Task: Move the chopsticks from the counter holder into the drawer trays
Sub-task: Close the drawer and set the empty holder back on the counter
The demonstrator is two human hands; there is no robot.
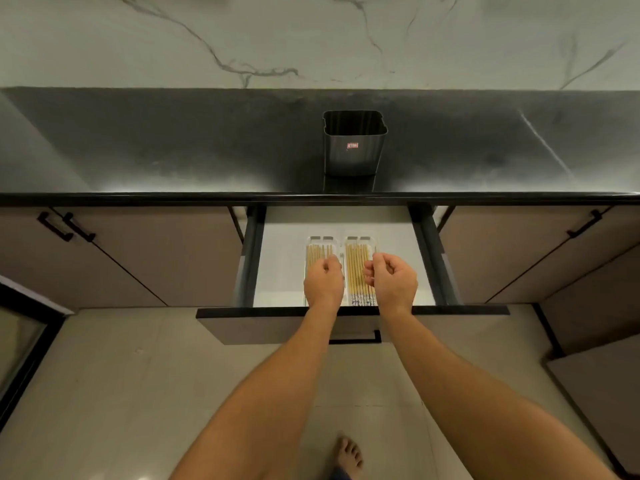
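Observation:
A dark ribbed holder (pixel 354 147) stands on the black counter, and no chopsticks show above its rim. Below it the drawer (pixel 277 271) is pulled out, with two clear trays side by side. The left tray (pixel 320 241) and the right tray (pixel 360 241) each hold several bamboo chopsticks (pixel 356 268) lying lengthwise. My left hand (pixel 323 282) hovers over the left tray with its fingers curled down onto the chopsticks there; the fingertips are hidden. My right hand (pixel 396 280) is at the right tray's right edge, fingers loosely curled, nothing visible in them.
The black counter edge (pixel 173 197) overhangs the back of the drawer. The drawer front (pixel 277 323) with its dark handle juts toward me. Closed cabinet doors (pixel 156 254) flank the drawer. My bare foot (pixel 349 455) stands on the tiled floor.

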